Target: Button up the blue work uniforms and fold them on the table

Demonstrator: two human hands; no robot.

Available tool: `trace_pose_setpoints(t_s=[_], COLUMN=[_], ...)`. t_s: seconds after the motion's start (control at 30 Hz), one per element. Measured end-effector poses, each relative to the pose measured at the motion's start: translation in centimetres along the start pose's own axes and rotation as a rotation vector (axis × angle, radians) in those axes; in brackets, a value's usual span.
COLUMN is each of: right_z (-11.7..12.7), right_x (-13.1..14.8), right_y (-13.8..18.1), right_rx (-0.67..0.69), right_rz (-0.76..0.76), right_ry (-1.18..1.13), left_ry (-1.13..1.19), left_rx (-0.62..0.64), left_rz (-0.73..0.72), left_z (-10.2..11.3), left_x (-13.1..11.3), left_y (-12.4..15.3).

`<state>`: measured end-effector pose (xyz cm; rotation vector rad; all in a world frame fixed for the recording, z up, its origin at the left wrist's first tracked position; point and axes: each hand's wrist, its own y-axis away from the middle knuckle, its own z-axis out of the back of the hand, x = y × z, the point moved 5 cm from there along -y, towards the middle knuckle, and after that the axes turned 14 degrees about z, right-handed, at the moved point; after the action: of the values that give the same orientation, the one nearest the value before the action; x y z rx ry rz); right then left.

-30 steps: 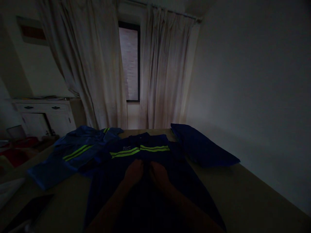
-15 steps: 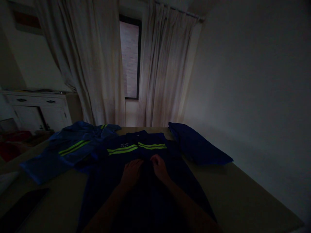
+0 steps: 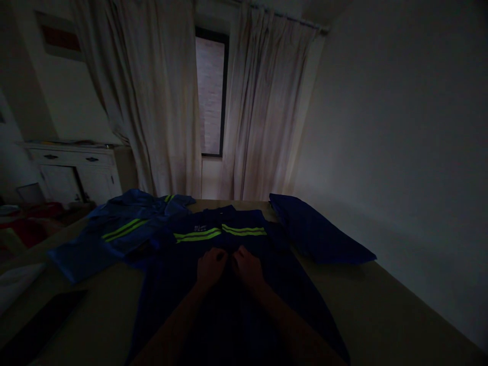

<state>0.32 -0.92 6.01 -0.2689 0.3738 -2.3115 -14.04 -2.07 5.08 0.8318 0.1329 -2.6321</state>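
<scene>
A dark navy work jacket (image 3: 244, 300) with neon yellow stripes across the chest lies flat on the bed (image 3: 381, 310), front side up. My left hand (image 3: 211, 268) and my right hand (image 3: 247, 267) rest side by side on the jacket's front, just below the stripes. Both have their fingers curled and pinched at the centre line of the jacket front. What exactly they pinch is too dark to make out. A lighter blue garment (image 3: 110, 234) with the same yellow stripes lies spread to the left, partly overlapping the jacket's sleeve.
A dark blue pillow (image 3: 318, 231) lies at the right, near the wall. Pale curtains (image 3: 160, 101) frame a dark window behind the bed. A white dresser (image 3: 72, 170) stands at the left. A dark flat object (image 3: 41, 328) lies at the bed's near left edge.
My hands have drawn closer together on the jacket front and their fingers have curled in. The view shifted slightly; the garments have not moved.
</scene>
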Motion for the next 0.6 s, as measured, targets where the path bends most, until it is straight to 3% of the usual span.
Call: trace_pose_setpoints(t_s=[0.17, 0.3, 0.47, 0.6], right_z=[-0.9, -1.0, -0.3, -0.2], right_x=[0.6, 0.5, -0.1, -1.9], right_y=[-0.3, -0.3, 0.1, 0.3], right_rx=[0.036, 0.050, -0.005, -0.091], right_rz=[0.146, 0.194, 0.082, -0.109], right_ry=[0.143, 0.132, 0.004, -0.150], left_ry=[-0.007, 0.008, 0.042, 0.003], left_rx=[-0.024, -0.026, 0.009, 0.042], left_rz=[0.027, -0.002, -0.131, -0.186], left_z=[0.2, 0.1, -0.2, -0.8], left_x=[-0.2, -0.2, -0.1, 0.1], left_y=[0.2, 0.3, 0.2, 0.4])
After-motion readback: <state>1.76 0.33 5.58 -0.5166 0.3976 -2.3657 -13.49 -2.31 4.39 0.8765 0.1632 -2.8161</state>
